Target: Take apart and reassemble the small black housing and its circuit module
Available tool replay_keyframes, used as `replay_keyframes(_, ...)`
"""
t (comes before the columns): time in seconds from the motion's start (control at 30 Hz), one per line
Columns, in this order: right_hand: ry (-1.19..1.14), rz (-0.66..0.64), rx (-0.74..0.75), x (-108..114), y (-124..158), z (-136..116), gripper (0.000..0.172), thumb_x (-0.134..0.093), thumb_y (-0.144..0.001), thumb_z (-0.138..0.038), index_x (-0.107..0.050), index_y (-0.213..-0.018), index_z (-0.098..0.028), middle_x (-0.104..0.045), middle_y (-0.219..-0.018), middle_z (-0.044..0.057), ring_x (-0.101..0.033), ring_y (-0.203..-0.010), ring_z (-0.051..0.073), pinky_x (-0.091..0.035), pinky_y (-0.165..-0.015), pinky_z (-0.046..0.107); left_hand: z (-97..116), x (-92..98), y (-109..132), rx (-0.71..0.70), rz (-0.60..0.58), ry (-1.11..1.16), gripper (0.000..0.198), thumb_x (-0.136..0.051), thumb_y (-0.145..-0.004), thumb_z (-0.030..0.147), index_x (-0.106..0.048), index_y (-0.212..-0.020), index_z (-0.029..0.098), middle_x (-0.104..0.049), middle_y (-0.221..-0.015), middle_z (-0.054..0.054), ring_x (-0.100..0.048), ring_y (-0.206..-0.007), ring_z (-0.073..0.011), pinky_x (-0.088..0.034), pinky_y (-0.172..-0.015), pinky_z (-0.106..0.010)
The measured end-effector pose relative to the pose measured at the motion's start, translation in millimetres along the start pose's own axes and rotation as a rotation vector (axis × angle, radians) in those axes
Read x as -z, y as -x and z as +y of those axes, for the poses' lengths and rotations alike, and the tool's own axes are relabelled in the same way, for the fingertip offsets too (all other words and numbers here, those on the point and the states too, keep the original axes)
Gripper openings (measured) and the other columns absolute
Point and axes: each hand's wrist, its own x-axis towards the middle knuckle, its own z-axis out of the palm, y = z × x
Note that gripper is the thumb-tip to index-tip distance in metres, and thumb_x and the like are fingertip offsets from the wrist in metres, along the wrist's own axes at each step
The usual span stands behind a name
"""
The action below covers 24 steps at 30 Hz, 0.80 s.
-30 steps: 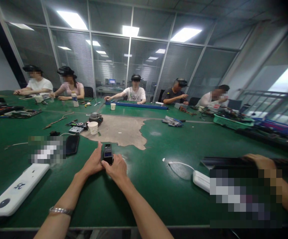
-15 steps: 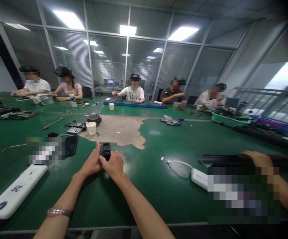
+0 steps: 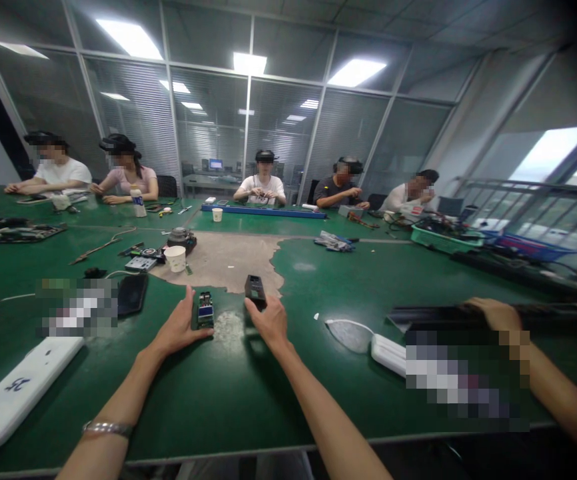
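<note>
Open glossy green tabletop [image 3: 228, 403] between left hand [image 3: 177, 328] and right hand [image 3: 272, 325], flat black phone [image 3: 133, 295] obstructing leftward, white paper cup [image 3: 175, 260] beyond, white plastic block [image 3: 388, 355] with thin cable rightward

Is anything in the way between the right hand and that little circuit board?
Nothing visible stands between the right hand, which holds the black casing, and the circuit board: just tabletop with a pale worn patch. The left hand has its thumb at the board's near end.

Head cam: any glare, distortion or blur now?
Head view: ceiling lights blown white, upper-right corner black; head view: partition posts lean apart upward; head view: pixelation masks parts of the table; head view: circuit board by the left hand too soft to read.
</note>
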Motion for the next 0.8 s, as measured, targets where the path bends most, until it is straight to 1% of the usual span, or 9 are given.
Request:
replay_keyframes(0.07, 0.022, -0.005, -0.030, 1.1, 3.5, 11.9, 0.032, -0.069, -0.096, -0.048, -0.076, -0.106, -0.019, -0.072, -0.105, 0.009, -0.069, -0.097, 0.022, -0.049, -0.087, 0.029, 2.0, 1.3, -0.1, 0.011, 0.003, -0.005, 0.139, -0.082, -0.083, 0.062, 0.017, -0.167, 0.013, -0.025, -0.170, -0.033, -0.029, -0.158, -0.0473, -0.032, -0.125, -0.065)
replay_keyframes(0.17, 0.048, -0.031, -0.051, -1.8, 8.7, 19.5, 0.033, -0.069, -0.097, -0.051, -0.076, -0.108, -0.020, -0.071, -0.104, 0.008, -0.069, -0.097, 0.023, -0.048, -0.086, 0.029, 5.3, 3.1, 0.1, 0.032, 0.008, -0.009, 0.137, -0.081, -0.083, 0.063, 0.013, -0.168, 0.012, -0.030, -0.169, -0.032, -0.033, -0.156, -0.0469, -0.033, -0.124, -0.064)
replay_keyframes(0.27, 0.099, -0.063, -0.057, -6.9, 11.8, 20.5, 0.035, -0.069, -0.096, -0.052, -0.076, -0.110, -0.020, -0.070, -0.106, 0.008, -0.070, -0.096, 0.022, -0.048, -0.084, 0.029, 7.0, 3.7, 0.4, 0.046, -0.005, -0.013, 0.137, -0.080, -0.084, 0.065, 0.014, -0.168, 0.011, -0.031, -0.168, -0.032, -0.034, -0.156, -0.0458, -0.032, -0.125, -0.062)
replay_keyframes(0.37, 0.159, -0.090, -0.064, -9.5, 13.5, 19.6, 0.038, -0.069, -0.096, -0.054, -0.075, -0.111, -0.020, -0.069, -0.108, 0.009, -0.071, -0.095, 0.022, -0.048, -0.082, 0.029, 6.3, 2.8, 0.8, 0.047, -0.009, -0.014, 0.135, -0.078, -0.086, 0.064, 0.015, -0.168, 0.010, -0.031, -0.168, -0.033, -0.034, -0.156, -0.0456, -0.030, -0.125, -0.063)
replay_keyframes(0.47, 0.190, -0.108, -0.060, -7.6, 15.8, 19.8, 0.040, -0.070, -0.095, -0.056, -0.075, -0.113, -0.021, -0.069, -0.109, 0.009, -0.071, -0.097, 0.023, -0.048, -0.082, 0.029, 4.9, 1.9, 1.2, 0.017, 0.010, 0.001, 0.131, -0.079, -0.086, 0.059, 0.011, -0.169, 0.012, -0.041, -0.163, -0.030, -0.041, -0.153, -0.0443, -0.034, -0.123, -0.063)
replay_keyframes(0.57, 0.220, -0.111, -0.060, -3.4, 18.9, 22.3, 0.046, -0.071, -0.093, -0.063, -0.074, -0.112, -0.021, -0.068, -0.108, 0.009, -0.071, -0.097, 0.023, -0.048, -0.081, 0.030, 5.3, 2.5, 1.3, -0.018, 0.018, 0.010, 0.127, -0.080, -0.086, 0.053, 0.008, -0.170, 0.015, -0.052, -0.156, -0.026, -0.047, -0.149, -0.0416, -0.035, -0.123, -0.061)
replay_keyframes(0.67, 0.253, -0.101, -0.069, -0.7, 21.2, 24.7, 0.051, -0.069, -0.092, -0.068, -0.074, -0.110, -0.020, -0.067, -0.107, 0.009, -0.072, -0.096, 0.024, -0.048, -0.079, 0.031, 7.6, 3.8, 1.0, -0.013, 0.005, 0.016, 0.126, -0.078, -0.088, 0.054, 0.009, -0.169, 0.014, -0.052, -0.156, -0.026, -0.048, -0.148, -0.0409, -0.036, -0.122, -0.061)
replay_keyframes(0.8, 0.269, -0.104, -0.065, -0.6, 21.8, 23.4, 0.049, -0.070, -0.092, -0.067, -0.074, -0.110, -0.021, -0.067, -0.107, 0.009, -0.072, -0.095, 0.024, -0.048, -0.078, 0.031, 9.4, 4.2, 1.0, -0.005, -0.002, 0.013, 0.123, -0.075, -0.091, 0.056, 0.010, -0.169, 0.012, -0.053, -0.156, -0.027, -0.050, -0.146, -0.0417, -0.034, -0.122, -0.062)
